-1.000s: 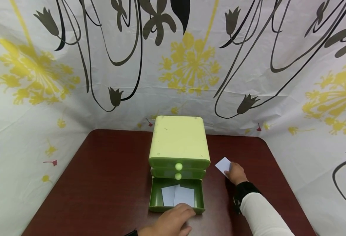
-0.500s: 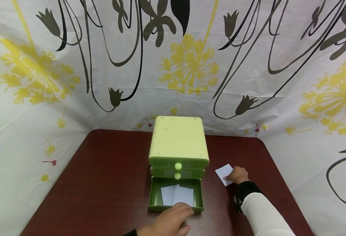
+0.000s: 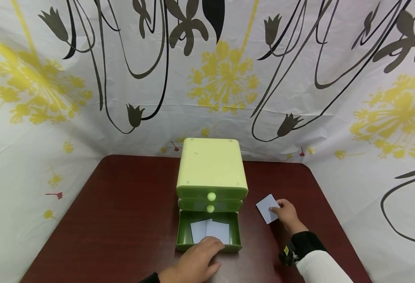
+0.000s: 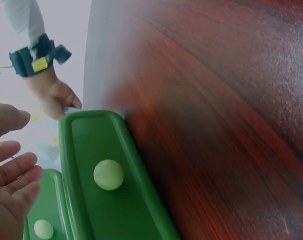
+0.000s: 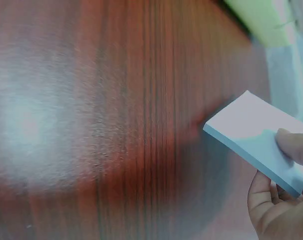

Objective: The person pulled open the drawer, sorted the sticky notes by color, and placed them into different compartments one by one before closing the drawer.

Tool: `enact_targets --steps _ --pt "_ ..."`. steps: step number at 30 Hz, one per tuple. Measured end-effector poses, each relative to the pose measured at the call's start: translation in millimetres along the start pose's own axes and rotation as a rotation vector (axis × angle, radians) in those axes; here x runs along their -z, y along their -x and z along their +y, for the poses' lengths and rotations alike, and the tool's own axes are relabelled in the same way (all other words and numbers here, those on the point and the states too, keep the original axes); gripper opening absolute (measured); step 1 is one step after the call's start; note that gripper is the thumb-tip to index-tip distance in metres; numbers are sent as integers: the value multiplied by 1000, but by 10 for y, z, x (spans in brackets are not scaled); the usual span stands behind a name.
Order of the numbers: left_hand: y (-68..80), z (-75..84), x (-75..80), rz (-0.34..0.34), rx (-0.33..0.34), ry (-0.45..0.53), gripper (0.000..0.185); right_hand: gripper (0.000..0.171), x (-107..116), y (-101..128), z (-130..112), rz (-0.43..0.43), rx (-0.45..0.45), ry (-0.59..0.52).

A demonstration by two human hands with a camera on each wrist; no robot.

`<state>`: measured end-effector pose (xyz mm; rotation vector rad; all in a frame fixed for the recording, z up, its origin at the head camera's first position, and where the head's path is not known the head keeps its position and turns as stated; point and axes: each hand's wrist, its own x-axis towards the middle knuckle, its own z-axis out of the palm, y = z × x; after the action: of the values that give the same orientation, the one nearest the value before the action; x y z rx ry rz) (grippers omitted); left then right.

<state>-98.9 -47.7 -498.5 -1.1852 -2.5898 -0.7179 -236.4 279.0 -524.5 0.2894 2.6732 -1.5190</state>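
A thin white pad of paper (image 3: 267,208), rectangular with squared corners and a visible stacked edge, is pinched in the right hand (image 3: 286,214); in the right wrist view the thumb (image 5: 294,146) is pressed onto its top face and the fingers are curled beneath it. The pad is held just above the table (image 3: 122,212), to the right of the drawer unit (image 3: 211,167) and apart from it. The table top is a dark red-brown wood-grain surface with a dull sheen and rounded corners. The drawer unit is a smooth moulded plastic box with rounded edges, its lid pale yellow-green and its drawers darker green, each upper drawer fitted with a round pale knob (image 3: 211,196). The bottom drawer (image 3: 234,232) is pulled out, and two flat white cards (image 3: 209,230) are seen lying in it, overlapping. The left hand (image 3: 195,263) is laid on the front rim of that open drawer with fingers loosely bent, nothing being gripped. A floral-printed sheet (image 3: 87,78) is hung behind.
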Motion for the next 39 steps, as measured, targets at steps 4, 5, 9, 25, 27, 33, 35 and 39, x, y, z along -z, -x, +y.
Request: enact_targets --steps 4,5,9,25,27,33,35,39 --pt "34 -32 56 -4 49 41 32 19 -5 173 -130 -41 61 39" --pt "45 -41 71 -4 64 51 33 19 -9 228 -174 -54 83 58" --pt "94 -85 112 23 115 41 35 17 -59 447 -347 -89 152 73" --pt "321 -278 222 92 270 21 37 10 -533 863 -756 -298 339 63" --pt "346 -297 231 92 282 24 37 9 -628 871 -786 -316 381 119" --pt "399 -336 262 106 315 18 36 12 -858 905 -889 -386 507 257" --pt "414 -352 277 105 331 24 36 12 -929 916 -926 -410 529 261" --pt "453 -387 307 105 360 42 38 12 -1079 925 -981 -446 552 271"
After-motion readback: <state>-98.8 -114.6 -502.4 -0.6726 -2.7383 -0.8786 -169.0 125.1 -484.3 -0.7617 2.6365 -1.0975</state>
